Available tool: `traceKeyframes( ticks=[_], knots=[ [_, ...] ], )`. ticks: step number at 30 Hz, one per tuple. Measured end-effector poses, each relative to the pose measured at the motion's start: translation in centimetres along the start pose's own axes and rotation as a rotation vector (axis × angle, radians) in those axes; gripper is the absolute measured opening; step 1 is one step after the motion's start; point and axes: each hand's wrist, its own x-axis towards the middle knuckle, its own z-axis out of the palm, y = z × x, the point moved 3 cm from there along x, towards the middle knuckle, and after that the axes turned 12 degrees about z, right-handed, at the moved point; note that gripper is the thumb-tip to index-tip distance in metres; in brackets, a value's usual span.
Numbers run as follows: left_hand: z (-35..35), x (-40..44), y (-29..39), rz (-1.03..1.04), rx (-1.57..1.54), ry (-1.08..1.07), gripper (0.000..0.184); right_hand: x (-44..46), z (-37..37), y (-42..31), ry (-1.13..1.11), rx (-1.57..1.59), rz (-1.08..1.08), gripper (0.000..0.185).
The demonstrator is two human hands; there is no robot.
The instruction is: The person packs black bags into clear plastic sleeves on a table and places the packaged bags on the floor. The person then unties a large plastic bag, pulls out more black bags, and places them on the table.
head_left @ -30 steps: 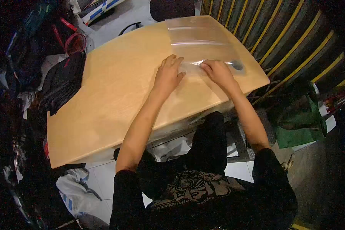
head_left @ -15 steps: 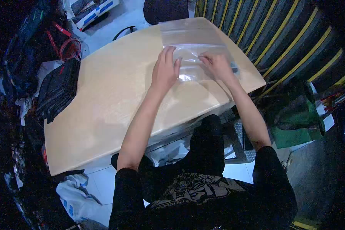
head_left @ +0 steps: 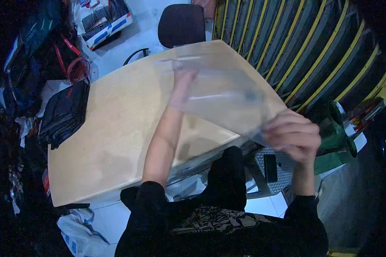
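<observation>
A clear plastic sheet or bag (head_left: 227, 94), blurred by motion, is lifted at a slant over the right part of the wooden table (head_left: 116, 124). My right hand (head_left: 292, 133) is closed on its near right corner, out past the table's edge. Toward the table's far side, my left hand (head_left: 185, 76) is at the left end of the plastic, smeared and partly seen through it; its fingers cannot be made out. A small dark round spot shows through the plastic near its right side.
Dark folded cloths (head_left: 66, 112) lie stacked on the table's left end. Behind are a dark chair (head_left: 181, 25) and a wrapped package (head_left: 105, 23). A yellow-striped folding gate (head_left: 304, 55) runs along the right. A phone (head_left: 270, 168) rests on a stool (head_left: 283, 173) below the table.
My right hand has moved right and toward me, raising the plastic from the table and pulling it at a slant. My left hand has shifted slightly toward the far side. The view has tilted.
</observation>
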Motion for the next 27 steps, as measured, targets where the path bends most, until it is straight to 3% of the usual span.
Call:
traceKeyframes(
  ticks=[1,4,5,7,9,10,12,14,18,22,24,26,27],
  knots=[
    [3.4,-2.1,4.6,0.080,-0.091,0.307,0.071,-1.3,-1.7,0.8,0.009,0.187,0.016,0.014],
    [3.7,-4.4,8.4,0.158,0.017,0.166,0.096,-5.2,-6.4,4.1,0.389,0.259,0.155,0.027],
    [3.3,-5.3,8.7,0.166,-0.155,0.273,0.091,-7.1,-8.9,7.0,0.520,0.406,0.233,0.031],
    [1.1,-6.9,10.2,0.073,-0.322,0.151,0.092,-5.3,-11.1,8.0,0.757,0.590,0.345,0.041],
    [1.8,-9.9,13.9,0.192,-0.314,0.060,0.062,-1.7,-11.4,9.6,0.744,0.683,0.236,0.040],
    [2.0,-11.5,14.9,0.112,-0.215,0.086,0.053,0.9,-10.9,9.4,0.480,0.824,0.154,0.040],
    [1.9,-14.9,16.4,-0.054,-0.023,0.145,0.038,4.6,-10.2,11.7,0.268,1.015,0.076,0.042],
    [2.0,-19.5,18.1,-0.127,-0.059,0.326,0.029,9.8,-7.9,13.0,0.366,0.816,0.391,0.042],
    [-0.1,-29.7,20.3,-0.094,-0.135,0.686,0.022,17.3,1.6,13.8,0.168,0.431,0.549,0.035],
    [-0.7,-37.2,23.4,-0.078,-0.092,0.921,0.015,23.1,13.5,20.2,-0.281,0.223,0.527,0.032],
    [-1.2,-39.4,23.4,-0.071,-0.064,0.995,0.013,25.6,20.8,22.3,-0.396,0.205,0.501,0.032],
    [-1.7,-40.9,22.6,-0.058,-0.070,1.015,0.012,28.3,26.9,21.5,-0.559,-0.043,0.425,0.035],
    [-1.0,-40.1,23.1,-0.142,-0.003,1.110,0.013,29.6,29.7,20.9,-0.534,-0.267,0.301,0.035]
  ],
)
